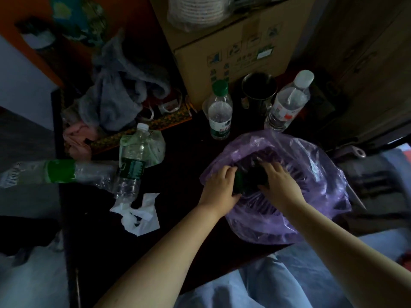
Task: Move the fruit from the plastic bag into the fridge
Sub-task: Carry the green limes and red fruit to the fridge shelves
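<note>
A translucent purple plastic bag [311, 192] lies open on the dark table [178, 174] at the right. Both my hands reach into its mouth. My left hand [220, 187] wraps around a dark green fruit [239, 181] at the bag's left side. My right hand [280, 183] presses on dark green fruit [258, 176] in the middle of the bag. The fruit is dim and mostly covered by my fingers. No fridge is in view.
Water bottles stand behind the bag [220, 107] [289, 101], with a metal cup [259, 90] and a cardboard box [233, 41] further back. Left of the bag lie crumpled bottles [131, 161], a white tissue [138, 214] and a grey plastic bag [120, 90].
</note>
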Tool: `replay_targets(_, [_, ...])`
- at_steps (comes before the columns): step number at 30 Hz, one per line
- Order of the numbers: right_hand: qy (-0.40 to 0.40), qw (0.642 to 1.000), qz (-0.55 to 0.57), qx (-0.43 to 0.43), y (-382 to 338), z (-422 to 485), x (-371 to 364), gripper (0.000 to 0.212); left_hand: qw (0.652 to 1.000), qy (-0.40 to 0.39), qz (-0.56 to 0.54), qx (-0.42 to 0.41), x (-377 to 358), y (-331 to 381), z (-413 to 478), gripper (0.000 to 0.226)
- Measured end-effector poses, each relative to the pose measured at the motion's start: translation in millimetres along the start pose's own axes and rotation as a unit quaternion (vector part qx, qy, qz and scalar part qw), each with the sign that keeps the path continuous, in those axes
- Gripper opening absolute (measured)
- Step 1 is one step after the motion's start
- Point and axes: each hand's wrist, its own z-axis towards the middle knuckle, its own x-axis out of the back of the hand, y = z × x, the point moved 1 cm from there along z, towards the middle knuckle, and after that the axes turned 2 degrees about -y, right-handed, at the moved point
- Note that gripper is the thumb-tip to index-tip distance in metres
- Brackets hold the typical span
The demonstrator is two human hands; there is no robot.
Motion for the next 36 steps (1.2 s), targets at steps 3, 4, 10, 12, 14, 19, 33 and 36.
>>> replay_targets(3, [-0.014,1.000,-0.007,-0.023,0.0,-10.8,-5.4,0.068,1.000,-0.017,0.009,-0.007,-0.8,2.7,-5.5,0.070])
replay_targets(4, [-0.007,1.000,-0.003,-0.030,-1.4,-13.8,-5.5,0.067,1.000,-0.021,0.010,-0.008,-0.5,3.3,-7.7,0.070])
replay_targets(10, [0.086,0.992,0.085,-0.037,-14.6,-34.6,10.5,0.064,0.999,-0.010,-0.005,-0.032,13.1,11.1,-16.2,0.072])
replay_targets(12, [0.123,0.986,0.106,-0.043,-16.2,-46.8,21.2,0.065,0.998,0.002,-0.031,-0.049,23.2,20.5,-18.4,0.073])
replay_targets(14, [0.153,0.979,0.129,-0.047,-16.7,-62.0,33.8,0.065,0.996,0.013,-0.057,-0.071,34.8,34.3,-22.1,0.073])
replay_targets(19, [0.256,0.950,0.179,-0.020,-16.0,-111.2,66.9,0.061,0.983,0.056,-0.107,-0.135,62.7,77.8,-41.2,0.072])
replay_targets(33, [0.421,0.892,0.162,0.002,-2.4,-347.5,104.7,0.065,0.932,0.079,-0.174,-0.309,84.0,207.8,-185.9,0.071])
replay_targets(36, [0.444,0.876,0.184,-0.036,-2.9,-401.8,93.9,0.061,0.924,0.051,-0.174,-0.338,77.3,228.7,-224.8,0.072])
